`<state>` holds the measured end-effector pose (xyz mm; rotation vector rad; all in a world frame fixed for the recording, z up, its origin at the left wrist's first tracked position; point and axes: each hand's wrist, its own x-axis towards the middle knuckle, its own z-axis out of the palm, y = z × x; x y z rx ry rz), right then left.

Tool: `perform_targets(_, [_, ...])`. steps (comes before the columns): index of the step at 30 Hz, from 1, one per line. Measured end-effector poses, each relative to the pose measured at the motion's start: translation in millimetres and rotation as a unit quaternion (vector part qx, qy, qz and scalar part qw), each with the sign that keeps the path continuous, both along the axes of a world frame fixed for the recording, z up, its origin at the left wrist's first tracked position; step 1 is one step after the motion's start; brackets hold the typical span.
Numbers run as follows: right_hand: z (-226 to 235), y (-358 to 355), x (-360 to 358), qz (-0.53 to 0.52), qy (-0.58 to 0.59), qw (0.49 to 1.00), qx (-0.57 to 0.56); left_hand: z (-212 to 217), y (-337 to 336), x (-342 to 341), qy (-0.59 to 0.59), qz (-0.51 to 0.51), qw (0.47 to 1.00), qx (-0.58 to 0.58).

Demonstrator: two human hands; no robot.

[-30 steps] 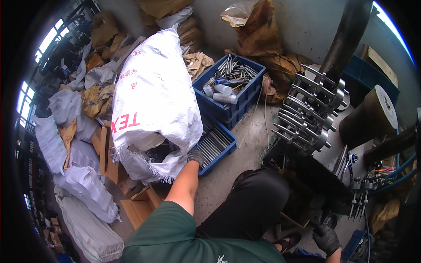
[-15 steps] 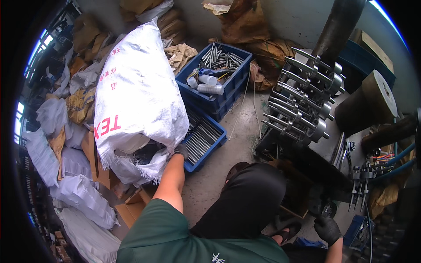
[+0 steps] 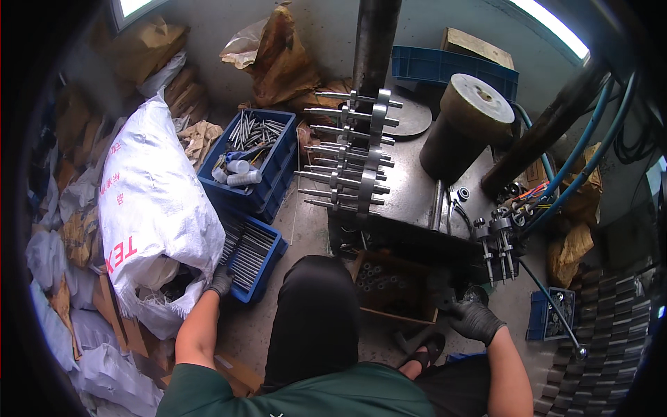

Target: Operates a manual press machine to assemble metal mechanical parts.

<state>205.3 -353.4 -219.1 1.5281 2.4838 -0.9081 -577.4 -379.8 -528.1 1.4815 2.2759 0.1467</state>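
Head view: left hand, gloved, reaches into the low blue crate of metal rods by the white sack; whether its grip is closed on a rod cannot be told. Right hand, gloved, curls near the brown box of sleeves, apparently empty. Rod rack on the tabletop looks well filled; fingers are dark and hard to read.

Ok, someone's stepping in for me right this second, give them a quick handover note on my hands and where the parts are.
Left hand, gloved, rests on the rim of the low blue crate of metal rods, beside the white sack; what it grips is hidden.
Right hand, gloved, is by the brown box of small parts, closed on something dark.
Rods already stand in the rack on the machine table.
A second blue crate holds more rods.
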Motion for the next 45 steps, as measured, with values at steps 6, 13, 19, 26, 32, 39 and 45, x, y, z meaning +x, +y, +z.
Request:
perform_targets(6, [5, -4, 10, 0.030, -0.063, 0.997, 0.034, 60, -1, 92, -0.025, -0.084, 0.996, 0.008])
perform_targets(13, [26, -12, 3, 0.028, -0.073, 0.997, 0.027, 184, 21, 148, -0.175, -0.063, 0.919, 0.349])
perform_targets(19, [28, -20, 10, 0.029, -0.080, 0.996, 0.031, 402, 47, 281, -0.442, -0.125, 0.740, 0.492])
perform_targets(26, [22, -26, 12, 0.020, -0.060, 0.998, 0.004, 449, 108, 447, -0.544, -0.314, 0.664, 0.405])
perform_targets(32, [6, -27, 9, 0.003, -0.066, 0.997, -0.039, 383, 175, 504, -0.374, -0.317, 0.772, 0.405])
perform_targets(39, [-24, -30, -13, 0.068, -0.080, 0.990, -0.099, 354, 207, 516, -0.336, -0.276, 0.809, 0.396])
perform_targets(45, [-63, 4, -58, 0.177, -0.147, 0.971, -0.070, 363, 202, 510, -0.292, -0.269, 0.865, 0.308])
